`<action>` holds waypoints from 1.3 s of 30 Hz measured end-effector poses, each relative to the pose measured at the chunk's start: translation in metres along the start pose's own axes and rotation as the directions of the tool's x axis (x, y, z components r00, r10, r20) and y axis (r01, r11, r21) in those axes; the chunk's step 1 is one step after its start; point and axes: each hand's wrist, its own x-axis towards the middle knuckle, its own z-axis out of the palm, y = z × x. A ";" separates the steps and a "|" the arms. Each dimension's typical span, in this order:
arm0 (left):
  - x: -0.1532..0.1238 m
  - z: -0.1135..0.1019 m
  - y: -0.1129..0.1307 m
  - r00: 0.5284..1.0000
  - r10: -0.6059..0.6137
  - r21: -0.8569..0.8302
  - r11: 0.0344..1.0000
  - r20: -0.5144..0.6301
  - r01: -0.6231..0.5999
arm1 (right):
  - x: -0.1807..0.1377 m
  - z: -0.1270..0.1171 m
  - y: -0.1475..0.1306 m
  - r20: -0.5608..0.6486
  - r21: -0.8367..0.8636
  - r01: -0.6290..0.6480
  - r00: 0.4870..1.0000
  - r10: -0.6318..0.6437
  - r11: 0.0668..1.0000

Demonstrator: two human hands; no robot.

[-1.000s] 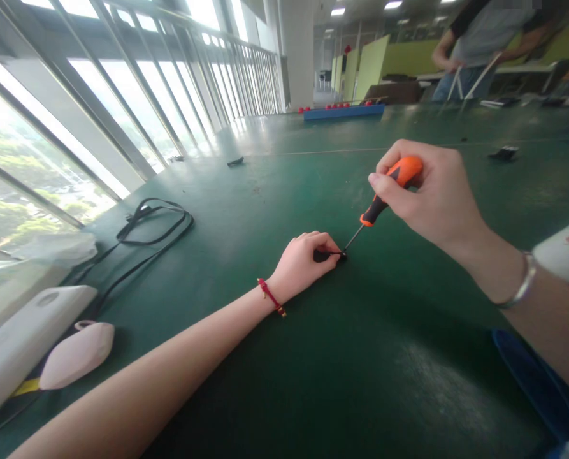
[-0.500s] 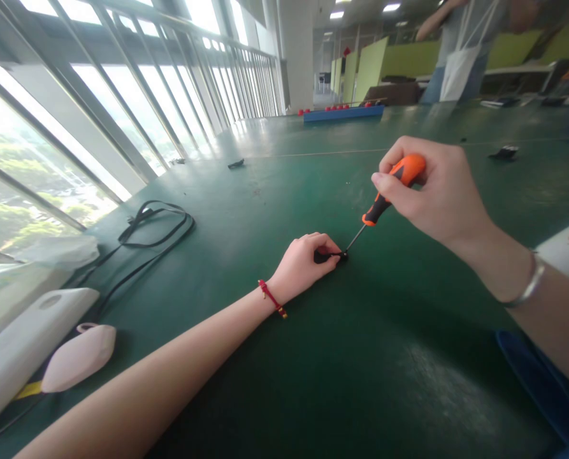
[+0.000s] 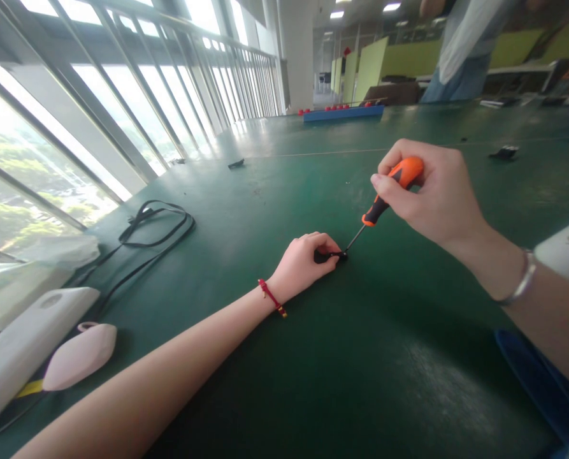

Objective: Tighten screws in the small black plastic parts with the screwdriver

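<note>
My right hand (image 3: 432, 188) is closed around the orange and black handle of a screwdriver (image 3: 374, 209). Its thin shaft slants down to the left, and the tip meets the end of a small black part (image 3: 323, 256). Between thumb and fingers, my left hand (image 3: 307, 260) pinches that part low against the green tabletop (image 3: 274, 382). Most of the part is covered by the fingers, so its kind does not show. Whether the tip sits in a screw is too small to make out.
A looped black cable (image 3: 157, 242), a white power strip (image 3: 30, 344) and a pale pink device (image 3: 81, 357) lie at left. A blue tray with red pieces (image 3: 344, 113) stands at the far edge. Something dark blue (image 3: 537, 382) is at lower right. A person (image 3: 466, 57) stands beyond the table.
My right wrist has shifted slightly left and the screwdriver handle has dipped a little. My left hand has stayed put. The person in the background has moved their arms and white bag.
</note>
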 end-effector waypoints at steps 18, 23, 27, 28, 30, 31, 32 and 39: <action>0.000 0.001 0.000 1.000 0.003 0.011 1.000 0.009 -0.003 | 0.004 -0.010 -0.003 0.152 0.038 -0.035 0.988 0.029 0.999; 0.000 0.000 -0.001 1.000 0.003 0.009 1.000 0.015 -0.003 | 0.005 -0.017 -0.009 0.227 -0.141 -0.020 0.972 0.052 0.990; 0.000 0.000 -0.001 1.000 0.004 0.006 1.000 0.016 -0.004 | 0.006 -0.020 -0.011 0.230 -0.133 -0.032 0.971 0.062 0.991; 0.000 0.001 -0.001 1.000 0.005 0.006 1.000 0.016 -0.005 | 0.007 -0.020 -0.012 0.240 -0.119 -0.046 0.968 0.074 0.992; 0.000 0.001 -0.001 1.000 0.009 0.006 1.000 0.012 -0.009 | 0.007 -0.021 -0.012 0.259 -0.148 -0.058 0.961 0.095 0.987; -0.001 0.001 -0.001 1.000 0.011 0.007 1.000 0.009 -0.011 | 0.008 -0.022 -0.012 0.266 -0.185 -0.053 0.959 0.102 0.981; -0.001 0.001 -0.001 1.000 0.011 0.006 1.000 0.007 -0.012 | 0.008 -0.022 -0.013 0.268 -0.221 -0.046 0.957 0.106 0.974; 0.000 0.000 -0.001 1.000 0.010 0.000 1.000 0.006 -0.010 | 0.009 -0.024 -0.013 0.277 -0.197 -0.065 0.954 0.119 0.978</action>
